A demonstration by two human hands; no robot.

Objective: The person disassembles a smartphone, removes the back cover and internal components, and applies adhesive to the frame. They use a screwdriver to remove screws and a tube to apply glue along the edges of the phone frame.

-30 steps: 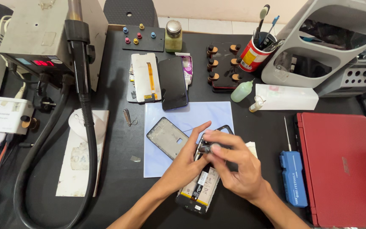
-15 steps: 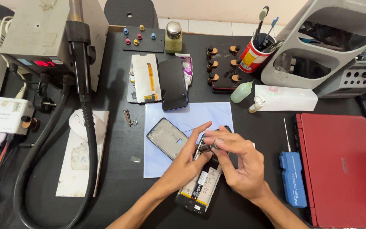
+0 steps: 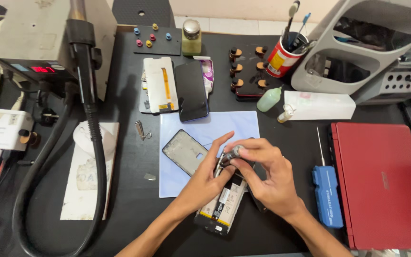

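Note:
An opened phone (image 3: pixel 222 204) with its back off lies on the black table, at the lower edge of a light blue mat (image 3: pixel 205 124). My left hand (image 3: pixel 204 180) lies over its upper part and holds it, fingertips up against the tool. My right hand (image 3: pixel 268 177) pinches a small metal-handled screwdriver (image 3: pixel 233 153), which stands upright on the phone's top end. The tip is hidden by my fingers. A dark empty phone frame (image 3: pixel 184 151) lies on the mat just left of my hands.
A red laptop (image 3: pixel 381 181) and a blue tool (image 3: pixel 327 195) lie to the right. A dark phone (image 3: pixel 191 90) and white screen panel (image 3: pixel 160 84) lie behind the mat. A hot-air station (image 3: pixel 34 43) with black hose (image 3: pixel 91 109) stands left; a red brush can (image 3: pixel 281 57) and grey organiser (image 3: pixel 372 47) stand behind.
Both hands stay over the phone's top end. My right fingers have shifted slightly around the screwdriver handle. Nothing else on the table has moved.

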